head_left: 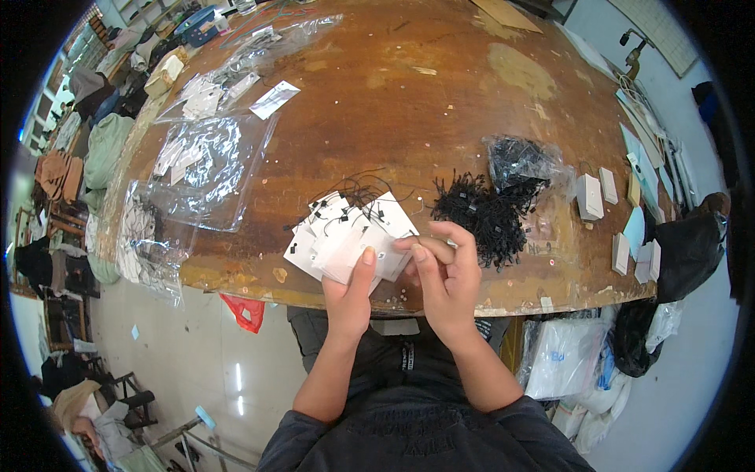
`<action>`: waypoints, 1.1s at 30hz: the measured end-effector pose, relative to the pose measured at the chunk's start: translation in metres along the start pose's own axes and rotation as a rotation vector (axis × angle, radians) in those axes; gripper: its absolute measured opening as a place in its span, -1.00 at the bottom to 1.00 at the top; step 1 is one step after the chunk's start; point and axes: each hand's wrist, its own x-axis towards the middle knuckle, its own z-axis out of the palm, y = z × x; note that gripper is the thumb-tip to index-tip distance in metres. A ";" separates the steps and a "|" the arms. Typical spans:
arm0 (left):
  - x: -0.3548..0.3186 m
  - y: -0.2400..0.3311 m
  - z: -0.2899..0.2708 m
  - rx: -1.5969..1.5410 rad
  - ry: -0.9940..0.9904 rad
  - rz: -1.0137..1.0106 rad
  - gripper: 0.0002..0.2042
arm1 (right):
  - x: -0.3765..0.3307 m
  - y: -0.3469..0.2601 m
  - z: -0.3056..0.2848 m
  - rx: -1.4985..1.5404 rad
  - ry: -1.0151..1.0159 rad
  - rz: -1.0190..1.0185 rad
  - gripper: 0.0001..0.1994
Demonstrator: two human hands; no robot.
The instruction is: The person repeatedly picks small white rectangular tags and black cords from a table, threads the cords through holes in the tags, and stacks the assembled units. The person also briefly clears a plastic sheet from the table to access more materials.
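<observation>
My left hand point(351, 294) is closed on a white hang tag point(344, 258), its thumb lying over the tag's front. Beneath and beyond it spreads a fanned pile of white hang tags point(395, 211) with black strings point(358, 191) trailing from their far ends. My right hand point(447, 275) is at the tag's right side, thumb and index finger pinched together. Whatever is between those fingertips is too small to make out. A heap of black tag strings point(480, 212) lies just right of that hand, with a clear bag of more black strings point(523, 161) behind it.
Clear plastic bags point(228, 169) holding white tags cover the table's left side. Stacks of white cards point(590, 197) stand near the right edge, beside a black bag point(692, 256). The wooden table point(377, 102) has its near edge at my waist. A red bag point(244, 311) hangs below it.
</observation>
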 end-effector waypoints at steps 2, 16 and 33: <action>0.000 -0.001 -0.001 0.194 -0.049 0.080 -0.72 | 0.000 -0.002 0.001 0.020 -0.120 0.104 -0.91; -0.010 -0.002 0.005 0.299 -0.023 0.272 -0.80 | 0.005 -0.006 0.005 -0.301 -0.091 -0.203 -0.94; 0.011 0.017 -0.008 1.123 -0.500 1.241 -0.75 | 0.037 -0.001 -0.035 -0.292 0.047 -0.018 -0.78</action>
